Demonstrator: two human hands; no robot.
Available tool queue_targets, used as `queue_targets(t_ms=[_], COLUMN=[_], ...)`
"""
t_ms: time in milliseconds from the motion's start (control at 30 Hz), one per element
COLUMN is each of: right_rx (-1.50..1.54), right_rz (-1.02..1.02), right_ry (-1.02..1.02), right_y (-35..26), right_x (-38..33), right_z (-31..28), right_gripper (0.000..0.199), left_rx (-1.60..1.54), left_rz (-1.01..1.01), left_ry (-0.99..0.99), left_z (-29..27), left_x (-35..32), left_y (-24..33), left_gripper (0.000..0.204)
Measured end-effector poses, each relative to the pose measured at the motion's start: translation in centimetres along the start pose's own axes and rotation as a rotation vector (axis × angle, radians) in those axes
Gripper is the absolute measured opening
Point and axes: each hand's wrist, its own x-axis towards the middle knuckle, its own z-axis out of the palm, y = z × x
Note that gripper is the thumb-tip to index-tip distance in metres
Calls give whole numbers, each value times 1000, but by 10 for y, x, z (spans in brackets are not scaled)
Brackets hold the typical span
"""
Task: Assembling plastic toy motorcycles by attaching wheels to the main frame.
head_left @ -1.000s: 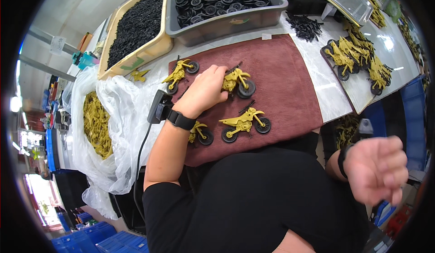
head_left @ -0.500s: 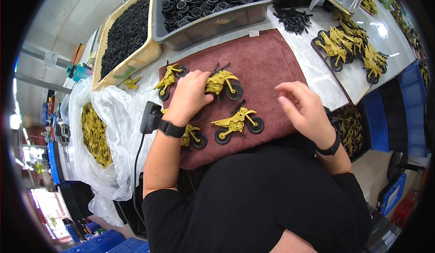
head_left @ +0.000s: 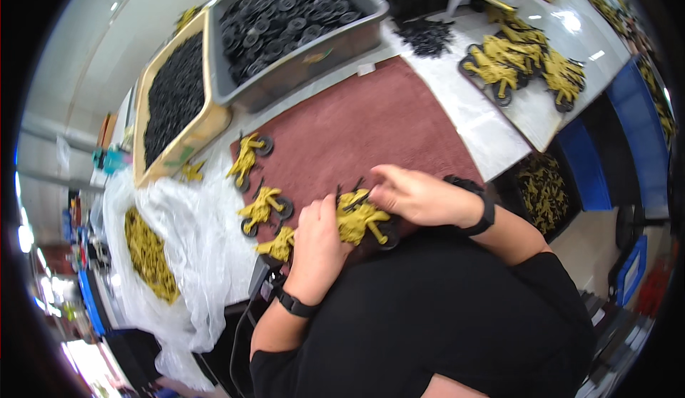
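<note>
The person is leaning over the bench (head_left: pixel 492 130), and both hands are meeting on one yellow toy motorcycle (head_left: pixel 360 216) that is lying at the near edge of the dark red mat (head_left: pixel 364 130), right up against the person's black shirt. The left hand (head_left: pixel 317 245) is cupping the bike from its left side, its grip wrapping round the yellow body, while the right hand (head_left: pixel 417 197) is coming in from the right, fingers pressed together and pinching the front end of the same bike, where a black wheel is showing. Each wrist is wearing a black band. Just left of the held bike, three more yellow motorcycles are lying on the mat: one (head_left: pixel 265 209) close to the left hand, a smaller piece (head_left: pixel 280 245) partly tucked under that hand, and one (head_left: pixel 246 159) farther up near the mat's corner. Beyond the mat, a grey bin of black wheels (head_left: pixel 285 20) is standing beside a tan tray of small black parts (head_left: pixel 175 95). Off to the right, a cluster of finished yellow bikes (head_left: pixel 521 63) is sitting on a board, well apart from the hands. A clear plastic bag of yellow parts (head_left: pixel 150 255) is hanging off the left side.
</note>
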Motion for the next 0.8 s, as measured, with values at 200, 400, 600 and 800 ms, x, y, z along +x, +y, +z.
queue_targets(t_ms=[200,400,600,800], right_rx=[-175,32,121,19], right_rz=[-3,-97,-161,-53], right_ry=[-155,219,751,1260], right_y=[-3,-6,23,72], right_x=[6,-32,-100,-139], right_z=[9,-39,-113,-177], right_gripper=[93,93,86,80], left_rx=[37,122,-46,-146], left_rz=[45,333,810,1080], left_ry=[26,121,191,121], left_z=[1,7,52,126], left_x=[6,65,168,256], left_y=[9,52,150,238], left_gripper=[52,49,38,52])
